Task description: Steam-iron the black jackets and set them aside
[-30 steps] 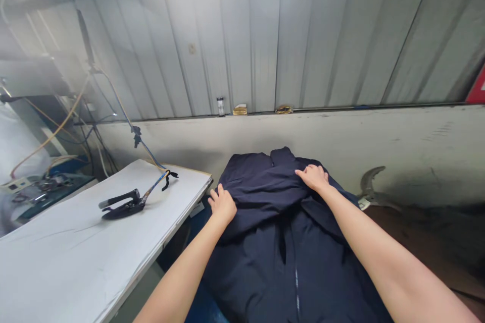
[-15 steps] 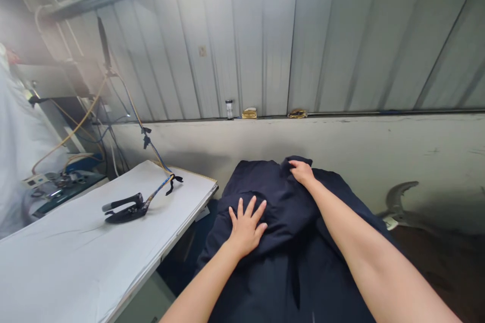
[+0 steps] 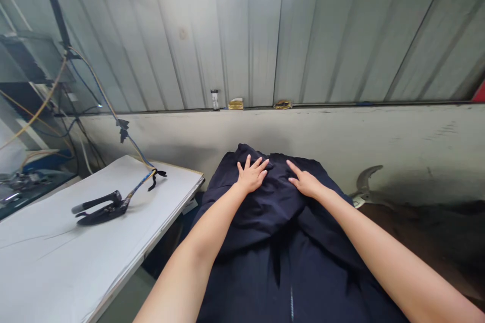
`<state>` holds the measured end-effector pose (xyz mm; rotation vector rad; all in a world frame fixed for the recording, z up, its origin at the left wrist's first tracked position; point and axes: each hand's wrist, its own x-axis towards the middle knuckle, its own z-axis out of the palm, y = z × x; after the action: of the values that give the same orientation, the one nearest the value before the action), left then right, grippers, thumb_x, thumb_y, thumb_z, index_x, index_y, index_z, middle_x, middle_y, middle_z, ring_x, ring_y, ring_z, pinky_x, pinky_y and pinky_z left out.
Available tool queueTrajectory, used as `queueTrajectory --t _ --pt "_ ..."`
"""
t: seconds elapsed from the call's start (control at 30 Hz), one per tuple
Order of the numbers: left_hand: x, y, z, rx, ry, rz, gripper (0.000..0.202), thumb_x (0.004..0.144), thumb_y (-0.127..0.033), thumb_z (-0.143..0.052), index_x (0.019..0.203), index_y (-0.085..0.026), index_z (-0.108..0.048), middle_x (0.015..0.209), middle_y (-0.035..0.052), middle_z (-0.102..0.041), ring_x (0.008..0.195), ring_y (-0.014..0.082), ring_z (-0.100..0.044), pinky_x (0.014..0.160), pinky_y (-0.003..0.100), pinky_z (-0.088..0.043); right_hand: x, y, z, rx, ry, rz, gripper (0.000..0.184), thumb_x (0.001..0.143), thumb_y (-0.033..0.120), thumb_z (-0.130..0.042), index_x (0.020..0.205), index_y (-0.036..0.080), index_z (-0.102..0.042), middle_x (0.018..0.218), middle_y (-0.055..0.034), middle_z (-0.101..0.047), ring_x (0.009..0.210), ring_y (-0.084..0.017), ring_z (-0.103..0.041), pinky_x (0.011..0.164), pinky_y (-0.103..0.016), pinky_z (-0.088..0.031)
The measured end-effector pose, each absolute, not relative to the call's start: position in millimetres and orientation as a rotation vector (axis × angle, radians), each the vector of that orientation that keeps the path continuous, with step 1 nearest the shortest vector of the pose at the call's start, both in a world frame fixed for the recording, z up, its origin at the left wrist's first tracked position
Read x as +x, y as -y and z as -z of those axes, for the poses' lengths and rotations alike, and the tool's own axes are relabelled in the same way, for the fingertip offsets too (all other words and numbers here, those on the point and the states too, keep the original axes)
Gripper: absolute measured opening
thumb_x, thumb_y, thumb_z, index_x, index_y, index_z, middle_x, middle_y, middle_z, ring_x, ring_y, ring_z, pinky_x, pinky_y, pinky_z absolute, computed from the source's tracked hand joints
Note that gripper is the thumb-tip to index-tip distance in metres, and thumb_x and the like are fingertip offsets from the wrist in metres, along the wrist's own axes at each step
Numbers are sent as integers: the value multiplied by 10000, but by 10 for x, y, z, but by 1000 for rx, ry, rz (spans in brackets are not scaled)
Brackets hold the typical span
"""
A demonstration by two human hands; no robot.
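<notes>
A dark navy garment (image 3: 261, 217) lies spread out in front of me, with folds bunched across its upper part. My left hand (image 3: 251, 175) rests on its far section, fingers spread wide over a raised fold. To the right of it, my right hand (image 3: 306, 182) lies on the same cloth, index finger stretched forward and thumb apart. Neither hand grips the fabric. What supports the garment is hidden beneath it.
On the left, a white-topped table (image 3: 45, 252) carries a black electric iron (image 3: 102, 209) whose cord hangs from above. A metal wall (image 3: 250, 25) stands behind, with a small bottle (image 3: 214, 100) on its ledge. A curved grey handle-like part (image 3: 366, 184) sits at right.
My left hand has moved forward to the garment's far end. My right hand has let go of the pinched cloth and opened. The view has turned right.
</notes>
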<state>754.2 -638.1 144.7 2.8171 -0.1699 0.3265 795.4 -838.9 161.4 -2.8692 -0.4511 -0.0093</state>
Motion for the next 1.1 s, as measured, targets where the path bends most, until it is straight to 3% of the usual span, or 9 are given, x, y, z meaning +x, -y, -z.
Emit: queueTrajectory --t 0.13,0.3,0.4,0.53,0.6,0.7,0.77,0.87,1.1 --pt "7798 6319 -1412 2847 190 -93 465 871 -497 -171 1333 -463 -215 1412 -82 -304 1338 287 -25 980 662 -3 7801 8659 -1665 -2880 689 145 495 812 153 -326 1234 342 -506 927 -53 -566 871 -167 -547 769 -261 -406" --pt "7854 6255 -1395 2996 81 9 454 823 -336 -394 1264 -445 -381 1329 -6 -432 1213 289 -339 962 555 -246 7637 8927 -1875 -3131 173 427 331 776 242 -436 973 343 -683 1005 -124 -555 1024 -313 -461 855 -500 -340" --pt "7773 6178 -1467 3098 43 89 365 753 -200 -482 1080 -311 -601 1132 70 -591 1118 261 -452 996 492 -202 7602 8948 -1806 -3150 151 78 305 796 360 -416 965 349 -670 1155 -89 -537 1111 -365 -397 863 -660 -221" --pt "7523 6073 -1600 3164 -251 160 264 703 -200 -553 933 -167 -677 1018 186 -619 1065 358 -485 944 576 -196 7540 8758 -1609 -3062 30 -134 584 803 607 -227 1227 315 -504 1374 -82 -352 1216 -446 -247 846 -732 -129" --pt "7372 6036 -1603 3161 -280 -87 339 754 -281 -510 1053 -174 -631 1180 191 -536 1176 378 -381 966 581 -165 7503 8664 -1519 -3098 -34 -25 703 759 691 -190 1268 292 -466 1429 -94 -251 1255 -485 -93 847 -746 -32" --pt "7194 5955 -1417 3072 -112 -412 479 812 -489 -384 1263 -338 -444 1426 41 -288 1316 372 -86 1000 609 -18 7480 8654 -1352 -3118 40 149 728 722 737 -209 1323 358 -364 1460 -64 -171 1262 -489 -12 842 -742 50" --pt "7132 5873 -1158 3010 -153 -277 511 809 -579 -306 1304 -450 -316 1455 -47 -212 1315 399 11 946 682 15 7496 8728 -1190 -3134 96 203 680 727 727 -235 1332 424 -304 1463 -29 -171 1262 -486 -23 845 -740 48" --pt "7107 5776 -679 2885 -346 -26 535 825 -589 -217 1343 -467 -157 1464 -61 -176 1297 436 -61 889 736 -71 7534 8843 -892 -3163 168 262 623 751 694 -255 1328 461 -275 1455 -5 -196 1258 -480 -67 860 -735 -22" --pt "7075 5827 49 2953 -568 -320 513 872 -447 -238 1364 -419 -99 1469 -85 -140 1310 360 -120 963 658 -150 7506 8823 -305 -3107 280 756 543 823 566 -302 1348 451 -222 1450 1 -196 1265 -441 -84 875 -711 -119"
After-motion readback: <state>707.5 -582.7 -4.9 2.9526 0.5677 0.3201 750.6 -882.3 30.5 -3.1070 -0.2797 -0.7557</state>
